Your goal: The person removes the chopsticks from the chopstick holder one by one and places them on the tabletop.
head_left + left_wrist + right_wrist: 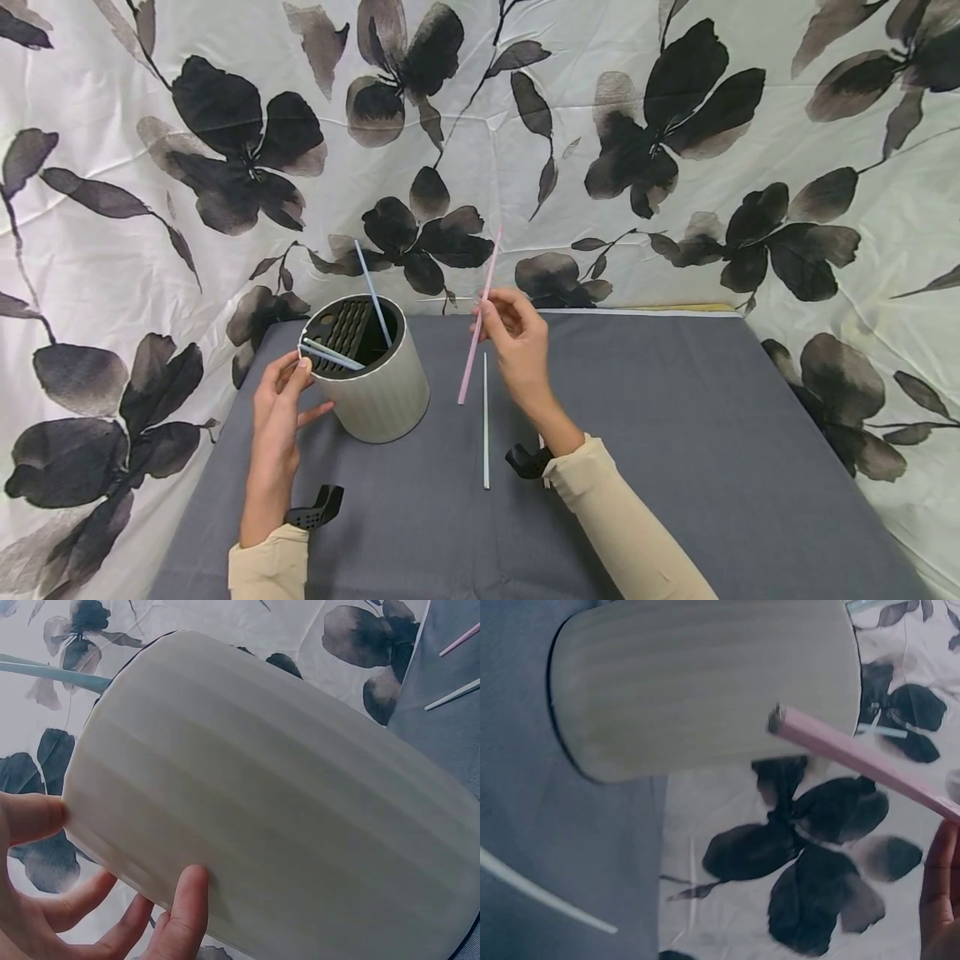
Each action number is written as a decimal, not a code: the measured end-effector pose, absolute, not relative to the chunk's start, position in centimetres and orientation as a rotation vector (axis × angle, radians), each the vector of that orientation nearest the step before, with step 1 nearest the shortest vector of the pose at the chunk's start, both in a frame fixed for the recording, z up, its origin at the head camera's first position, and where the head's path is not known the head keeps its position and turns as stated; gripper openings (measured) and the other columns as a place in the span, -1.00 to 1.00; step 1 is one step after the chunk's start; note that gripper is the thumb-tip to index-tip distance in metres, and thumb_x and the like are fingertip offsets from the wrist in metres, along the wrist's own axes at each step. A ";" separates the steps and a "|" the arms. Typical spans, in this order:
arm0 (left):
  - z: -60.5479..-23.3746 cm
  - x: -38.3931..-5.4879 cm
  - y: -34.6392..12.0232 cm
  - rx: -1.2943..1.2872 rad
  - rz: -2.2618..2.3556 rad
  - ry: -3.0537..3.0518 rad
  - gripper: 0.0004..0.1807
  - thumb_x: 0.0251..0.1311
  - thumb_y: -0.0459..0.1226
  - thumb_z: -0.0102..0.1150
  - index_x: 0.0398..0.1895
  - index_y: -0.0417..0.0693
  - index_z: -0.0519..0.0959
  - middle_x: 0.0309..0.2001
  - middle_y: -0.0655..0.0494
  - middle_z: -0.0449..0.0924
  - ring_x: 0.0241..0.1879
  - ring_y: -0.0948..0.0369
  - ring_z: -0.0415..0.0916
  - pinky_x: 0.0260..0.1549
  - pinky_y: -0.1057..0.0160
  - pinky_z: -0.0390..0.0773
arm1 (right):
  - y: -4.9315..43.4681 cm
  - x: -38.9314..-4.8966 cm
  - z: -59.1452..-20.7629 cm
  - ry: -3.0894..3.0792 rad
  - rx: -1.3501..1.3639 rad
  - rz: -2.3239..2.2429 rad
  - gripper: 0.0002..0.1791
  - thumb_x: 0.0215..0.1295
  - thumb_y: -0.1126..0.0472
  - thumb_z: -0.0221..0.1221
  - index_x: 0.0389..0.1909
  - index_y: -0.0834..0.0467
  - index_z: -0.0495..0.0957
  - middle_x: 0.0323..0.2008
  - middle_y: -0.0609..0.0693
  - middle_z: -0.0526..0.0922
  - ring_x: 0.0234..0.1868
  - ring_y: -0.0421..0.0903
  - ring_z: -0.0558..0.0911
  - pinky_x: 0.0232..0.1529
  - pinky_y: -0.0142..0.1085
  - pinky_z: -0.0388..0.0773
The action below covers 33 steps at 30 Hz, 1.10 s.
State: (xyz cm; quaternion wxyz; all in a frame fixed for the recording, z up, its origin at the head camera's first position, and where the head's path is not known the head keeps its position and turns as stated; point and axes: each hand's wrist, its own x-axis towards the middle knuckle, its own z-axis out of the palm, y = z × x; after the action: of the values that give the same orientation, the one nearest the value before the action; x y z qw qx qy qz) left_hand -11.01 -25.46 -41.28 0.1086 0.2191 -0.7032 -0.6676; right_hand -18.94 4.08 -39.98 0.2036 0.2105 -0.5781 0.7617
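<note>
A pale ribbed utensil holder (pixel 378 408) stands upright at the left, with a black slotted insert (pixel 348 325) inside its rim. My left hand (pixel 277 408) holds the holder at its near left rim, its fingertips against the wall. One blue chopstick (pixel 372 292) leans up from the holder's open right compartment, and blue chopsticks (pixel 330 354) lie slanted across the near rim by my left hand. To the right of the holder, my right hand (pixel 517 342) pinches a pink chopstick (pixel 472 358) at mid-length, its thick end downward and its thin end up.
A white chopstick (pixel 486 425) lies on the grey cloth-covered table (pixel 675 433) below my right hand. Part of another white thing (pixel 545 467) shows beside the right wrist. A floral curtain (pixel 480 150) hangs behind the table's back edge.
</note>
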 end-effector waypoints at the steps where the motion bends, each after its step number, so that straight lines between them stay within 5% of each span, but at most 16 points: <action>1: -41.3 -11.0 -25.5 0.645 -1.963 -2.067 -0.40 0.52 0.06 0.12 0.48 0.05 0.33 0.17 0.31 0.38 0.12 0.30 0.41 -0.34 0.31 0.82 | 4.4 -19.0 -40.3 -1.633 0.567 2.149 -0.77 0.49 0.38 0.20 0.05 0.43 0.56 -0.26 0.30 0.68 -0.40 -0.08 0.75 -0.38 -0.38 0.76; 5: -41.2 -11.1 -25.6 0.647 -1.966 -2.068 -0.40 0.52 0.06 0.12 0.48 0.06 0.33 0.18 0.30 0.38 0.13 0.30 0.41 -0.32 0.28 0.83 | 5.9 -19.2 -41.2 -1.729 0.491 2.189 -0.74 0.50 0.35 0.21 0.08 0.43 0.56 -0.27 0.13 0.71 -0.41 -0.13 0.74 -0.40 -0.37 0.77; 12: -41.1 -11.3 -25.5 0.639 -1.970 -2.065 -0.41 0.51 0.07 0.12 0.48 0.07 0.33 0.19 0.30 0.38 0.14 0.30 0.40 -0.34 0.30 0.82 | 9.0 -19.4 -42.9 -1.913 0.277 2.164 -0.74 0.51 0.27 0.23 0.09 0.34 0.62 -0.26 0.13 0.74 -0.39 0.00 0.78 -0.42 -0.39 0.76; 20: -41.0 -11.4 -25.6 0.632 -1.977 -2.054 -0.42 0.51 0.05 0.13 0.46 0.06 0.35 0.16 0.31 0.39 0.13 0.29 0.39 -0.34 0.30 0.82 | 11.9 -19.0 -45.4 -2.113 -0.055 2.077 -0.71 0.53 0.19 0.22 0.09 0.31 0.65 -0.24 0.16 0.77 -0.44 -0.21 0.71 -0.44 -0.42 0.74; 27: -41.1 -11.4 -25.7 0.639 -1.979 -2.057 -0.41 0.51 0.06 0.14 0.47 0.05 0.34 0.17 0.31 0.38 0.14 0.28 0.38 -0.31 0.26 0.84 | 13.5 -18.4 -47.0 -2.241 -0.196 2.027 -0.74 0.53 0.24 0.21 0.06 0.34 0.65 -0.32 0.07 0.76 -0.49 -0.15 0.73 -0.49 -0.38 0.72; 33: -41.3 -11.4 -25.6 0.642 -1.975 -2.054 -0.39 0.51 0.05 0.13 0.49 0.03 0.34 0.17 0.30 0.38 0.13 0.29 0.39 -0.31 0.26 0.83 | 14.7 -17.8 -49.6 -2.333 -0.264 1.888 -0.74 0.50 0.26 0.24 0.03 0.37 0.68 -0.24 0.28 0.74 -0.54 -0.28 0.63 -0.57 -0.45 0.66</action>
State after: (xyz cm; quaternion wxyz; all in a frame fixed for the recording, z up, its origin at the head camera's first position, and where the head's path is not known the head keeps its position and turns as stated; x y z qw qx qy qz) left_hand -11.42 -25.63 -41.30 0.1102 0.2185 -0.6989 -0.6721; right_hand -17.84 14.72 -49.61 0.0642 -0.0874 -0.7727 0.6255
